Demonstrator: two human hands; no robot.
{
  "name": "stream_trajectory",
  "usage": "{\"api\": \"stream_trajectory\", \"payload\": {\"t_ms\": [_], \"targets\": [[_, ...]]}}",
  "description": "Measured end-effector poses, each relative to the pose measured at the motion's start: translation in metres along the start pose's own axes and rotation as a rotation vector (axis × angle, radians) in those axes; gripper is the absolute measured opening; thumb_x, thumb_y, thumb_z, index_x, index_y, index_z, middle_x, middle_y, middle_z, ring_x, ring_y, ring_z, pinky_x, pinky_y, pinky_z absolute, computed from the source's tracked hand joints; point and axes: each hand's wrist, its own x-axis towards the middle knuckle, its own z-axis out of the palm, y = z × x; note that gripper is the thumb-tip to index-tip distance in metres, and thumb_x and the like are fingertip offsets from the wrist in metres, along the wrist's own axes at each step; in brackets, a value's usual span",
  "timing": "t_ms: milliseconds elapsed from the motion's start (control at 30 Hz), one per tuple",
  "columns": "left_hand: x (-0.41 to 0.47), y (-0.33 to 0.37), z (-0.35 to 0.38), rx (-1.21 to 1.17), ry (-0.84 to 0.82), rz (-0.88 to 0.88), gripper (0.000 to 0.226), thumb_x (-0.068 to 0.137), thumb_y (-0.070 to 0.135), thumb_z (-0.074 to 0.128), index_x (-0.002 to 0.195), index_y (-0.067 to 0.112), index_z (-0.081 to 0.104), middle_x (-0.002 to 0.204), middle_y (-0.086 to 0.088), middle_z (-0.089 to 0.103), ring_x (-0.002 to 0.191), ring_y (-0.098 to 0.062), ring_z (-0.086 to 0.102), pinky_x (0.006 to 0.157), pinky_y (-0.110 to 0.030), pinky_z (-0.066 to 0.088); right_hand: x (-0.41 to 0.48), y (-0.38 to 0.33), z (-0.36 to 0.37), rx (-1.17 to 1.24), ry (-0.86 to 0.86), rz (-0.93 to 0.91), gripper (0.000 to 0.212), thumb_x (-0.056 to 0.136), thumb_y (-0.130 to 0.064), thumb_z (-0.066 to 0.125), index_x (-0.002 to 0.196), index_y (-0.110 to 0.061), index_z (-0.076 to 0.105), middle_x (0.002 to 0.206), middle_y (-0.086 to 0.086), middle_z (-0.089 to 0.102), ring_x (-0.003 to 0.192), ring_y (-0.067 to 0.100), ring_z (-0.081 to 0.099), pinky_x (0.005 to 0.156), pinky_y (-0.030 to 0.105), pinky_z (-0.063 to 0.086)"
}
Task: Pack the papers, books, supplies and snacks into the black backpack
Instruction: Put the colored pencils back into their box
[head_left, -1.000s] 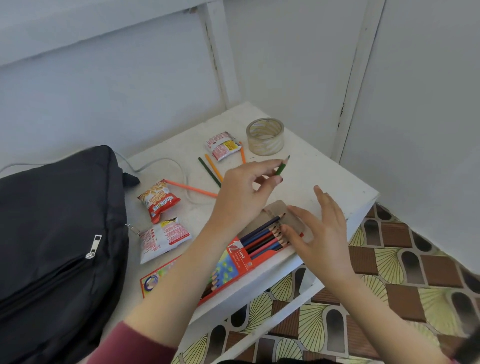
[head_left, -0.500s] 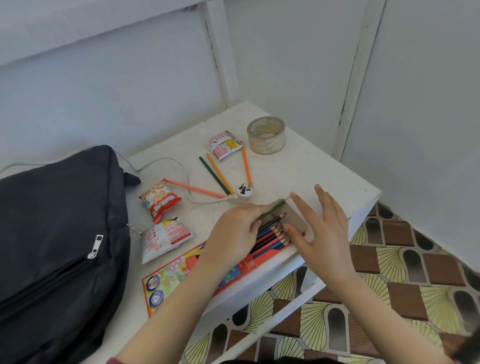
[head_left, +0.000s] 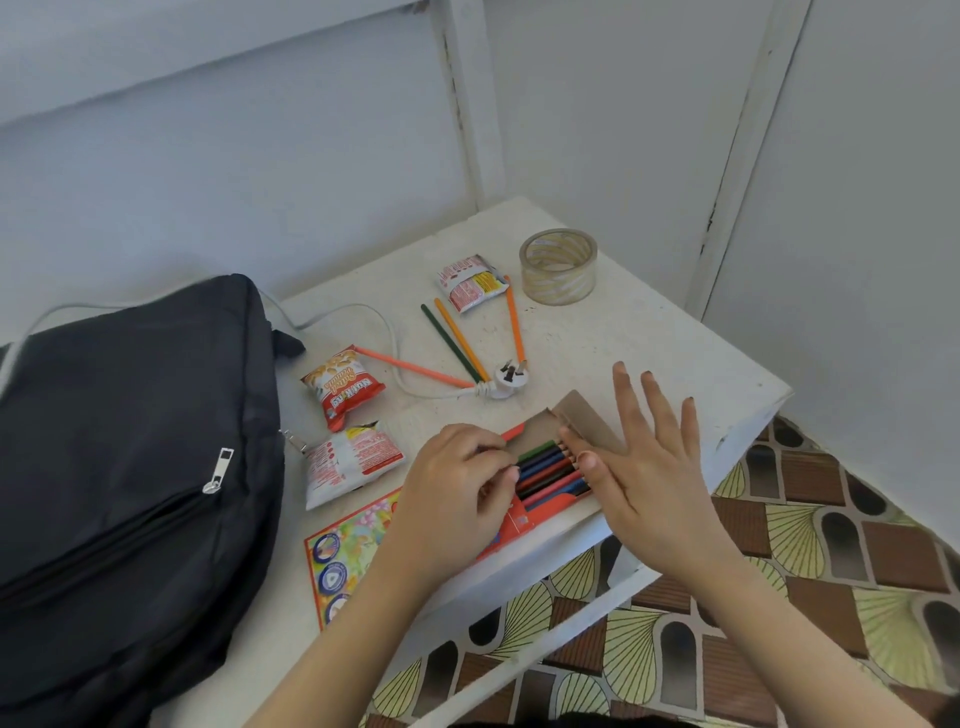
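Note:
The black backpack (head_left: 130, 467) lies zipped on the left of the white table (head_left: 649, 353). A red pencil box (head_left: 519, 522) sits at the table's front edge with its cardboard flap (head_left: 587, 415) folded back and coloured pencils (head_left: 550, 470) showing. My left hand (head_left: 457, 483) has its fingers curled over the box mouth and pinches the rear of the green pencil (head_left: 537, 451), the top one in the row. Beside it, my right hand (head_left: 654, 467) is spread flat, thumb and forefinger touching the pencil tips. Three snack packets (head_left: 343, 387) (head_left: 353, 462) (head_left: 470, 280) lie further back.
Several loose pencils (head_left: 452, 340) lie mid-table beside a white plug (head_left: 506, 379) and its cable. A roll of clear tape (head_left: 558, 265) stands at the back right. A colourful printed book (head_left: 348, 551) lies under the box. Walls close off the back; patterned floor lies to the right.
My left hand brought the green pencil down from above the table and slid it into the box among the others. My right hand stayed at the flap, fingers now spread wider.

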Motion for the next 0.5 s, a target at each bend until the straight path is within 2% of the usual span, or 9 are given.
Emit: {"api": "stream_trajectory", "payload": {"t_ms": [100, 167, 233, 333, 400, 500], "targets": [[0.010, -0.007, -0.008, -0.062, 0.034, -0.083, 0.029, 0.088, 0.028, 0.047, 0.097, 0.015, 0.071, 0.098, 0.003, 0.066, 0.097, -0.007, 0.050, 0.084, -0.019, 0.037, 0.018, -0.004, -0.008, 0.134, -0.002, 0.013, 0.062, 0.094, -0.058, 0.014, 0.101, -0.038, 0.072, 0.156, 0.001, 0.007, 0.144, 0.022, 0.003, 0.114, 0.036, -0.007], [0.022, -0.019, -0.016, -0.033, 0.055, -0.126, 0.022, 0.090, 0.017, 0.051, 0.100, 0.014, 0.070, 0.102, 0.000, 0.067, 0.100, -0.012, 0.053, 0.086, -0.019, 0.034, 0.039, -0.008, -0.014, 0.321, 0.015, 0.105, 0.058, 0.087, -0.058, 0.026, 0.092, -0.028, 0.075, 0.150, 0.000, 0.031, 0.139, 0.020, 0.021, 0.110, 0.027, 0.007], [0.040, -0.033, -0.024, 0.006, 0.053, -0.175, 0.022, 0.091, 0.008, 0.051, 0.103, 0.013, 0.069, 0.104, -0.002, 0.068, 0.101, -0.017, 0.056, 0.087, -0.024, 0.036, 0.067, -0.007, -0.013, 0.397, 0.038, 0.171, 0.050, 0.082, -0.053, 0.033, 0.088, -0.024, 0.074, 0.128, 0.000, 0.057, 0.122, 0.022, 0.044, 0.098, 0.025, 0.025], [0.065, -0.054, -0.029, 0.094, -0.017, -0.237, 0.027, 0.092, 0.007, 0.047, 0.109, 0.014, 0.067, 0.112, -0.003, 0.066, 0.109, -0.020, 0.053, 0.090, -0.027, 0.036, 0.112, -0.006, -0.004, 0.196, -0.020, 0.192, 0.034, 0.087, -0.043, 0.047, 0.085, -0.019, 0.072, 0.102, 0.006, 0.067, 0.100, 0.028, 0.056, 0.084, 0.035, 0.041], [0.079, -0.065, -0.029, 0.153, -0.085, -0.262, 0.028, 0.092, 0.009, 0.048, 0.110, 0.017, 0.067, 0.116, -0.002, 0.064, 0.112, -0.020, 0.050, 0.092, -0.030, 0.037, 0.134, -0.010, 0.000, 0.073, -0.084, 0.207, 0.030, 0.088, -0.040, 0.054, 0.087, -0.015, 0.072, 0.096, 0.007, 0.067, 0.094, 0.028, 0.057, 0.078, 0.035, 0.043], [0.092, -0.073, -0.030, 0.185, -0.234, -0.271, 0.025, 0.088, 0.010, 0.054, 0.103, 0.022, 0.070, 0.111, 0.000, 0.065, 0.105, -0.018, 0.053, 0.087, -0.031, 0.041, 0.155, -0.021, 0.004, -0.044, -0.205, 0.229, 0.037, 0.083, -0.049, 0.061, 0.086, -0.013, 0.069, 0.089, 0.003, 0.066, 0.090, 0.023, 0.058, 0.076, 0.032, 0.043]]}}
